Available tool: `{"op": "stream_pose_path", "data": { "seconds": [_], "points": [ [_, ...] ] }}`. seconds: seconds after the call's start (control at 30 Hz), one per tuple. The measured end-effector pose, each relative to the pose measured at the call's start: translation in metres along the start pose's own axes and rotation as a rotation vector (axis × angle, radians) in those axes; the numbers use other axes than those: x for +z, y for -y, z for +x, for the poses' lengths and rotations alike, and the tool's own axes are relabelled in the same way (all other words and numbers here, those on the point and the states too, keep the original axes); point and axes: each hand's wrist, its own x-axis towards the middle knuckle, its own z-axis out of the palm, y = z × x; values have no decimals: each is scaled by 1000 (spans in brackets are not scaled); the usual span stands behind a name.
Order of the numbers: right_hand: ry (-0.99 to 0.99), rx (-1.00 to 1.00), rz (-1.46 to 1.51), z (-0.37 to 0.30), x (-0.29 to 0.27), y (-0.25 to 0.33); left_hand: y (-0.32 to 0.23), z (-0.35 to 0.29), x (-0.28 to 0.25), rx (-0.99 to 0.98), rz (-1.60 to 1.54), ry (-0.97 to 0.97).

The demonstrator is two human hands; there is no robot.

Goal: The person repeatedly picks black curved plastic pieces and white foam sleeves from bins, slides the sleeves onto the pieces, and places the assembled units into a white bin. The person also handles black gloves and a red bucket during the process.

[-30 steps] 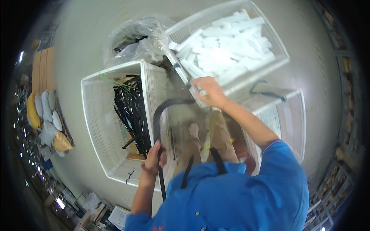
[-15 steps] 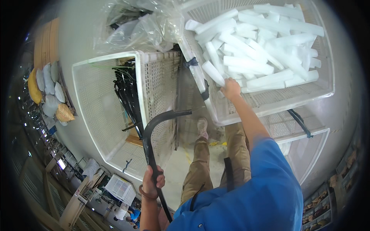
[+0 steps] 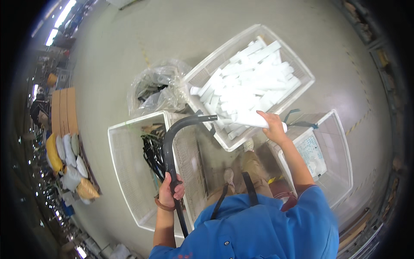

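Note:
My left hand (image 3: 170, 190) is closed round the straight part of a black bent tube (image 3: 169, 144), whose hooked upper end points right. My right hand (image 3: 274, 127) grips a white foam sleeve (image 3: 254, 119) near its right end. That sleeve lies slantwise over the near edge of a white plastic crate (image 3: 297, 52), heaped with several similar white sleeves (image 3: 254, 77). The tube and the sleeve are apart, with the tube's end left of the sleeve.
To the left, another white crate (image 3: 118, 172) holds thin black pieces (image 3: 152, 151). A clear plastic bag (image 3: 161, 77) with dark contents stands behind it. On the right is a third white crate (image 3: 340, 155) with a sheet inside. Stuffed sacks (image 3: 71, 155) lie farther left.
My right hand has lifted a white sleeve from the heap and drawn it to the crate's near edge. My left hand keeps its grip on the tube. The view has shifted, showing more floor.

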Motion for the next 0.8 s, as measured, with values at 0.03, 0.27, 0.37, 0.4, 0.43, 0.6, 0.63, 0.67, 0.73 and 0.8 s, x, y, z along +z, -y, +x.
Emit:
{"op": "stream_pose_path", "data": {
  "seconds": [0.03,0.27,0.37,0.4,0.43,0.6,0.63,0.67,0.73,0.8],
  "points": [
    [-24,-21,-61,-9,-12,13,3,-6,-2,6,28,89],
    [-127,-2,-142,-102,-50,135,64,-65,-24,13,186,233],
    [-32,185,79,-157,-59,173,75,-96,-33,49,240,285],
    [-70,193,168,-172,-63,181,79,-105,-35,82,252,295],
    [-63,198,131,-187,-69,187,82,-112,-36,91,263,326],
    [-79,176,83,-235,-108,204,106,-142,-33,74,300,394],
    [-81,162,96,-240,-117,205,109,-147,-30,85,307,398],
    [-81,178,114,-245,-123,205,113,-152,-28,107,304,388],
    [-38,156,154,-254,-134,205,123,-161,-18,104,334,390],
    [40,152,292,-264,-146,204,138,-168,-3,120,368,415]
  ]
}}
